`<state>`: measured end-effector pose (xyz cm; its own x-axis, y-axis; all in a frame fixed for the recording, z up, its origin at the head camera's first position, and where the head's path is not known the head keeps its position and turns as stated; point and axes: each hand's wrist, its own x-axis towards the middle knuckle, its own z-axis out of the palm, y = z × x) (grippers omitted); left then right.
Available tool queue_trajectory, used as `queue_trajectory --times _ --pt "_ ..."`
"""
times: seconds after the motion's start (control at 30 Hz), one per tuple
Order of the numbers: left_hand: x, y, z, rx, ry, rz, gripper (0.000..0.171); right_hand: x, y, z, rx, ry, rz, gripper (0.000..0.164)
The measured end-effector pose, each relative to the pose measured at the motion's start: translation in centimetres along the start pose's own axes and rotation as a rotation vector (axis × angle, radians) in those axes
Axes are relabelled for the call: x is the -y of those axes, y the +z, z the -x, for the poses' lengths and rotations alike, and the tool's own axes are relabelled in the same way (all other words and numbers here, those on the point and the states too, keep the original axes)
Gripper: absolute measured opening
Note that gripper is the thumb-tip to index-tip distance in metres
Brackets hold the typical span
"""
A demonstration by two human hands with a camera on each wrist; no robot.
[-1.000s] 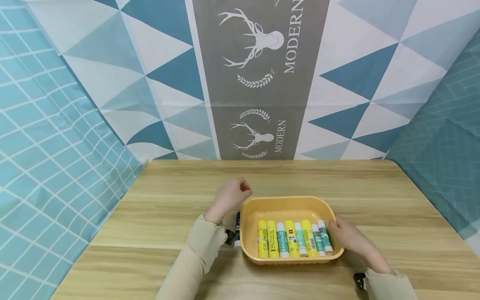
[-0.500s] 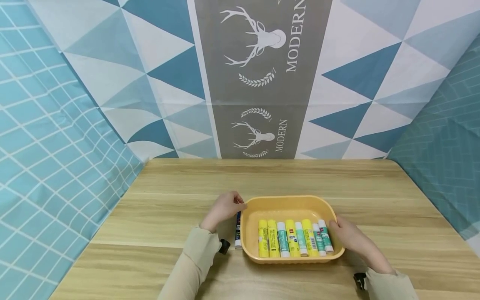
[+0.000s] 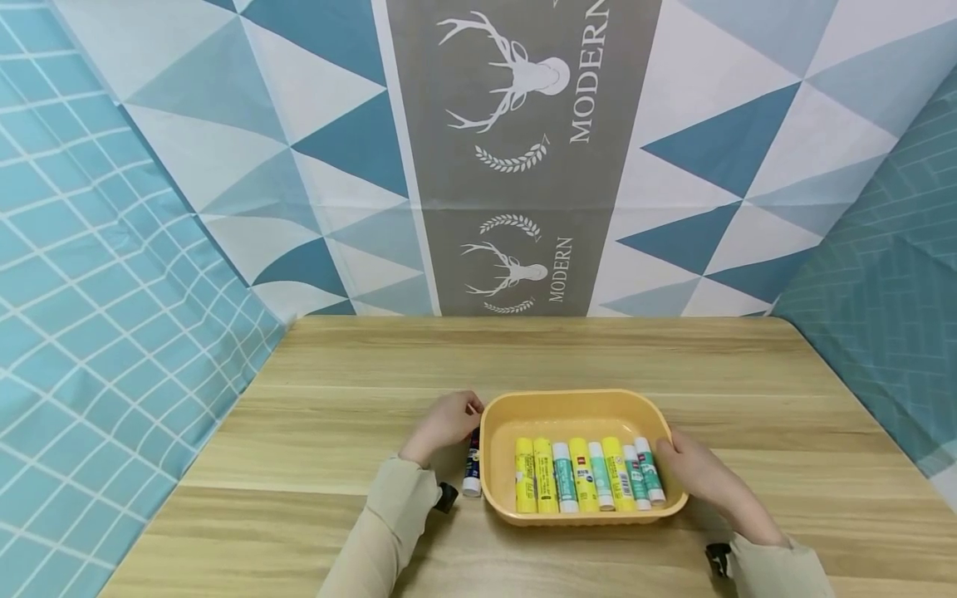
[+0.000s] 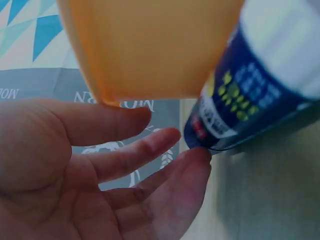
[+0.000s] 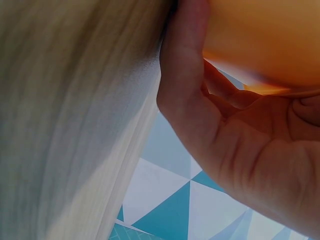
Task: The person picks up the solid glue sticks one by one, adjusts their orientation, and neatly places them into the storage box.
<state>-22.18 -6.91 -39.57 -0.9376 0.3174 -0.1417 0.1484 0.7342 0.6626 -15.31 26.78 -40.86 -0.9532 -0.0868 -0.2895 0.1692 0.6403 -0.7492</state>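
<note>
A yellow plastic basket [image 3: 576, 405] on the table holds a row of several glue sticks [image 3: 581, 475], some yellow, some green and white. My right hand [image 3: 699, 472] grips its right end, thumb over the rim and fingers against the outer wall. Beside the left wall lies a dark blue glue stick [image 3: 473, 465] with a white end, outside the basket. At its far end is my left hand [image 3: 446, 425]. In the left wrist view a fingertip [image 4: 200, 155] touches or nearly touches the blue stick [image 4: 235, 100], while the thumb [image 4: 120, 122] stands apart from it, near the basket's wall.
The wooden table [image 3: 359, 357] runs back to a patterned cloth wall [image 3: 516, 183]. Blue gridded cloth [image 3: 112, 291] hangs at the left and teal cloth [image 3: 890, 274] at the right.
My left hand has come down from above the basket's far left corner to the blue glue stick. That stick now lies slightly tilted, its near end a little further left. The right hand keeps its grip.
</note>
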Motion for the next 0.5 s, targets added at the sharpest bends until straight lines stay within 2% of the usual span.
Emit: queue_trajectory --times 0.23,0.5 --pt "0.68 0.59 -0.18 0.062 0.033 -0.048 0.014 0.02 -0.15 -0.04 0.002 -0.021 0.016 0.047" --pt "0.85 0.58 -0.16 0.081 0.084 -0.078 0.023 -0.07 -0.06 -0.03 -0.007 -0.020 0.013 0.046"
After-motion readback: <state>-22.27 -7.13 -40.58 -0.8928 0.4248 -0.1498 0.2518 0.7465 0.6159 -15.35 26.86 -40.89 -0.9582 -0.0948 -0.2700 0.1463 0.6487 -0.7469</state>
